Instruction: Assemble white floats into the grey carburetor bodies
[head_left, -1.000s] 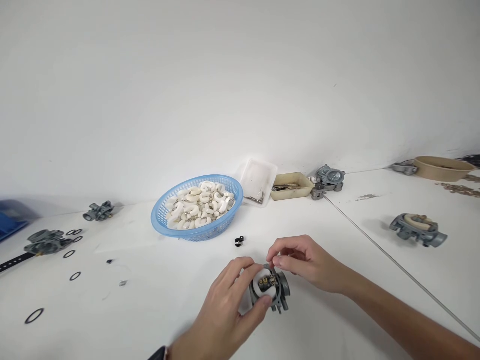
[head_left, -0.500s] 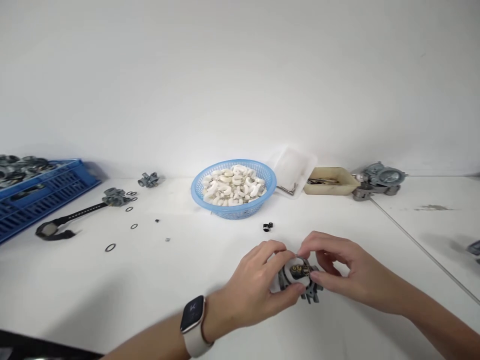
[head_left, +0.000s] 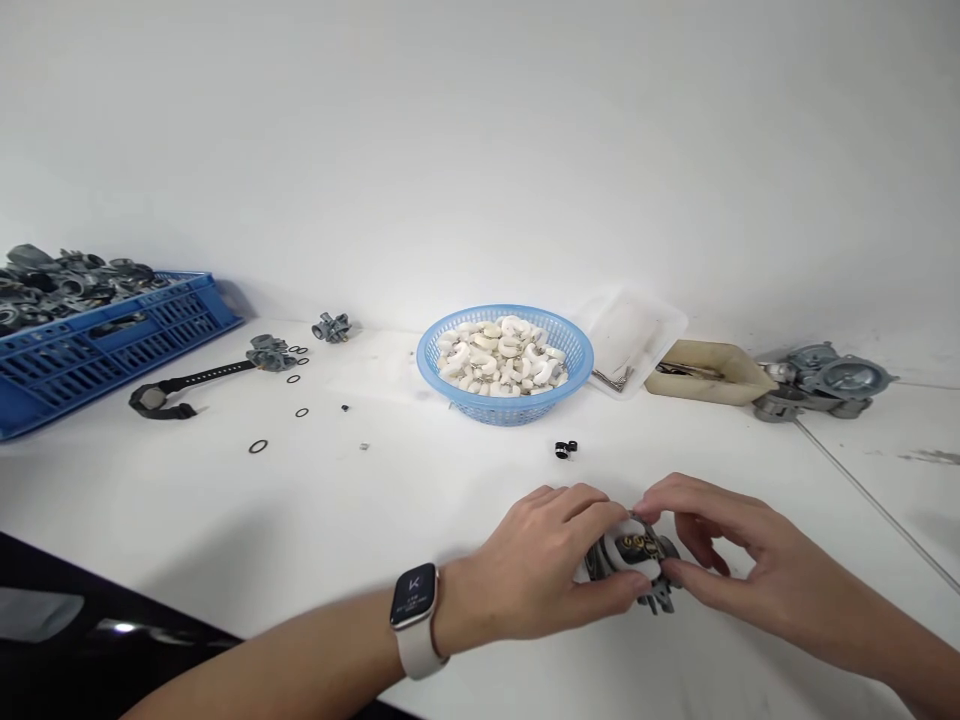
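Metal body (head_left: pixel 637 552) held, 5 o'clock in view

Left hand (head_left: pixel 564 558) grips it between thumb and fingers; right hand (head_left: pixel 761 560) touches its edge, thumb and forefinger apart. From it: blue basket (head_left: pixel 506 412) 11 o'clock, tan tray (head_left: pixel 705 393) 1 o'clock.

On my remote feed, the metal body (head_left: pixel 657 600) reads grey, its curved insert (head_left: pixel 636 563) white, its centre fittings (head_left: pixel 636 541) brass-yellow. I log the basket (head_left: pixel 506 409) as light blue with an open lattice pattern, the pieces inside (head_left: pixel 501 358) as white (a few lean cream). The crate (head_left: pixel 154 340) is darker blue, its wall slotted. I record black rings (head_left: pixel 258 440), a cream tray (head_left: pixel 675 392), and a black strap (head_left: pixel 217 374) with a row of pale dots.
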